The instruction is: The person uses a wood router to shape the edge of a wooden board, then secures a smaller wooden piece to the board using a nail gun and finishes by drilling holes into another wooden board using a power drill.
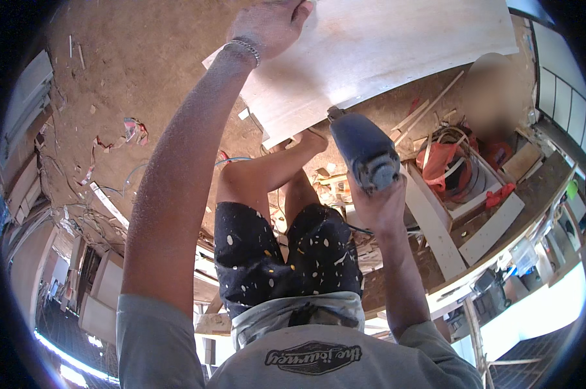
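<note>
A pale plywood sheet (396, 52) lies flat at the top of the view. My left hand (267, 26), a metal bracelet on its wrist, presses palm down on the sheet near its left side. My right hand (380, 201) grips a blue-grey power tool (364, 152) whose nose meets the sheet's near edge. My bare legs (273, 175) and dark speckled shorts show below the sheet.
Sawdust covers the brown floor (144, 71) at left, with scraps and wires. White boards (494, 227), wood offcuts and a red-orange bundle (445, 162) lie at right. A blurred figure (490, 97) is beyond them. Stacked panels (102, 292) sit lower left.
</note>
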